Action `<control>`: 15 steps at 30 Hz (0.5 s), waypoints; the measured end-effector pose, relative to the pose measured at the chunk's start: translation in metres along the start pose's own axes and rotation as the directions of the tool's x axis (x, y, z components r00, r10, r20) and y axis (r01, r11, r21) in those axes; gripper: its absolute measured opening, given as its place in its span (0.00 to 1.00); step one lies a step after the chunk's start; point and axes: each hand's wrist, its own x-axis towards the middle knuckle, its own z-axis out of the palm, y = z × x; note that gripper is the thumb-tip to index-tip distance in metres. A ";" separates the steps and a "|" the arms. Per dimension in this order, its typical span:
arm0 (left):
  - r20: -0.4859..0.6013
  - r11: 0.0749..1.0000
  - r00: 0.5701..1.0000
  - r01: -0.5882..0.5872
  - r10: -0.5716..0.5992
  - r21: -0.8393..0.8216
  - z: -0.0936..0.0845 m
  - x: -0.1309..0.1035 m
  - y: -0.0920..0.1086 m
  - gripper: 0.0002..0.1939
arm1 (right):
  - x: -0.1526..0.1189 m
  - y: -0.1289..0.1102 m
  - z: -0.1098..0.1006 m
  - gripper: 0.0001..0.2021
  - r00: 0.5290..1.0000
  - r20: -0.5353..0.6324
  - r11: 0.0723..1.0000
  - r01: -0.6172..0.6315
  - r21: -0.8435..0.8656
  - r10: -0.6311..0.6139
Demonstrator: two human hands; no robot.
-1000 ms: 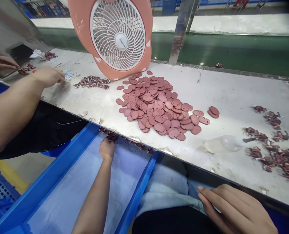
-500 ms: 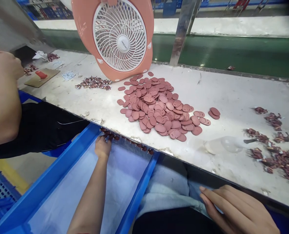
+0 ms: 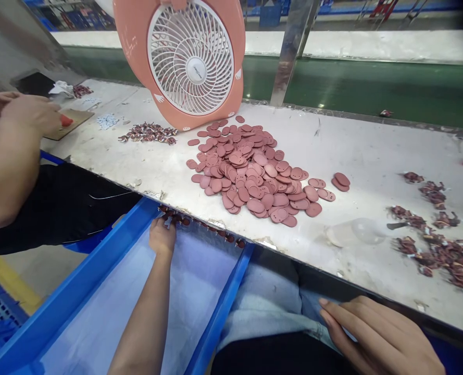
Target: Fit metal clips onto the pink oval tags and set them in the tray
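My left hand (image 3: pixel 163 235) reaches into a blue tray (image 3: pixel 98 260) lined with a pale sheet. Its fingers are closed at the left end of a row of small dark-brown pieces (image 3: pixel 229 238) along the tray's far side, under the table edge. They appear to grip one piece, though the fingertips are partly hidden. My right hand (image 3: pixel 379 333) hovers over my lap by the table's front edge. Its thumb and index fingertips are close together, with nothing visible between them. Beyond the tray, a heap of flat reddish-brown oval pieces (image 3: pixel 254 172), some with small holes, lies on the white table.
An orange fan (image 3: pixel 127 36) stands behind the heap. Small dark-red parts (image 3: pixel 458 260) lie at the right, near a clear bottle with a dark tip (image 3: pixel 356 233). More small parts (image 3: pixel 149 133) lie left of the fan. A co-worker's hands (image 3: pixel 28 112) work at far left.
The co-worker's hands have moved right, over the cardboard piece. A small part on the green belt behind has shifted right. My own hands have hardly moved.
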 end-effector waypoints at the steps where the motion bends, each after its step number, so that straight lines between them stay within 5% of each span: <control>1: -0.011 1.000 1.000 -0.003 0.003 -0.007 0.001 -0.005 0.001 0.17 | 0.000 0.000 0.000 0.04 1.000 -0.001 1.000 -0.002 0.002 0.002; 6: 0.027 0.998 0.998 -0.047 0.049 -0.045 0.007 -0.024 0.004 0.17 | -0.002 0.001 0.000 0.04 1.000 -0.001 1.000 -0.009 0.015 0.009; 15: 0.043 0.996 0.998 -0.031 0.035 -0.087 0.014 -0.019 0.006 0.17 | -0.004 0.001 -0.001 0.04 1.000 0.003 1.000 -0.005 0.006 0.005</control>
